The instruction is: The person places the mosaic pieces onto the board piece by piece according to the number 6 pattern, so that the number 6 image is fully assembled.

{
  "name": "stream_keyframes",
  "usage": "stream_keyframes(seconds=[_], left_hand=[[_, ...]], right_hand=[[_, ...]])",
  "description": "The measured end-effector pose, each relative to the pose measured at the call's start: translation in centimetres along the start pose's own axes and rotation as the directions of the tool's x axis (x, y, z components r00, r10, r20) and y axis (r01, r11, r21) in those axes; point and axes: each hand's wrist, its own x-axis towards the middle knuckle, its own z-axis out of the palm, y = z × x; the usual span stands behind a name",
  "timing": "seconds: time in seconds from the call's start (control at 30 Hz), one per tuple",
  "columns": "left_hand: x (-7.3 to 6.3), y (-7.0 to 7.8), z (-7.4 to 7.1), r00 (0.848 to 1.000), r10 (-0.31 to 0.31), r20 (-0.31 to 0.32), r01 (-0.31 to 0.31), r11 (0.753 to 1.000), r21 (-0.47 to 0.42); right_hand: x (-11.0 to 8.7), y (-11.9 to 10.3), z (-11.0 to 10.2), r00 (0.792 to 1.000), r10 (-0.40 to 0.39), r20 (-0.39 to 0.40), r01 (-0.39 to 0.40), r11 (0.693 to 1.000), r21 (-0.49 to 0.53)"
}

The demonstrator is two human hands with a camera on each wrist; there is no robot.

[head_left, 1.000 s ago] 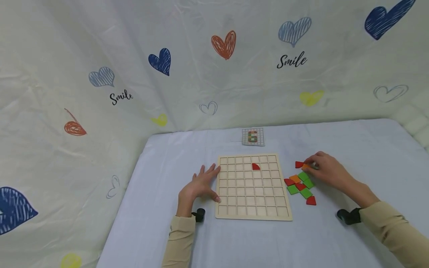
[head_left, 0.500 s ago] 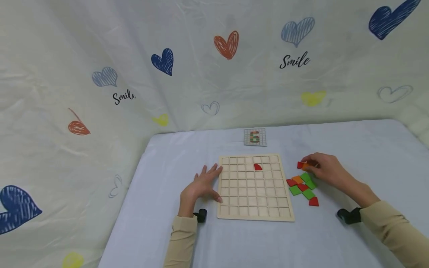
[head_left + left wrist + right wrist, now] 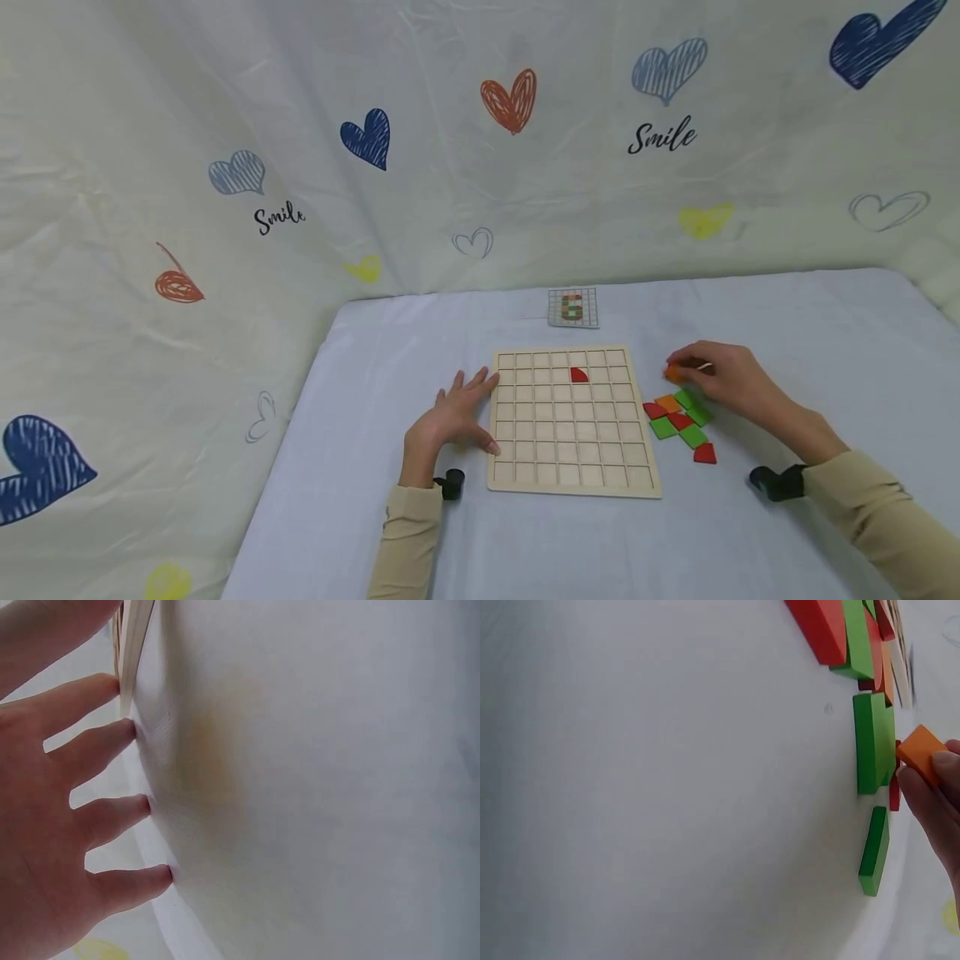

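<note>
Beneath the grid board [image 3: 551, 429] stretched the white desk [image 3: 570, 542]. Right of the board, crowded tiles [image 3: 680, 421] hindered sliding; a high lift seemed best. Left of the board rested the left hand [image 3: 450, 414], fingers spread, empty. Farther up the board's right side, the right hand [image 3: 726, 377] pinched an orange tile [image 3: 919, 746], its grip nearly closed. One red tile [image 3: 578, 375] lay on the board, a pattern card [image 3: 573, 307] past it.

left hand [image 3: 447, 418]: fingers spread, thumb and index touching left edge of grid board [image 3: 570, 432] | left forearm [image 3: 407, 537]: sleeved, beside board's near-left corner | right hand [image 3: 723, 377]: right of board, pinching | right forearm [image 3: 877, 508]: sleeved, slanting, right of board
</note>
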Motion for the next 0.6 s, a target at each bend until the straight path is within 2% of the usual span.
stream_keyframes(seconds=[0.6], left_hand=[[-0.1, 0.0, 0.0, 1.000, 0.002, -0.001, -0.002, 1.000, 0.002]], right_hand=[[1.2, -2.1, 1.0, 0.994, 0.089, 0.065, -0.095, 0.991, 0.098]])
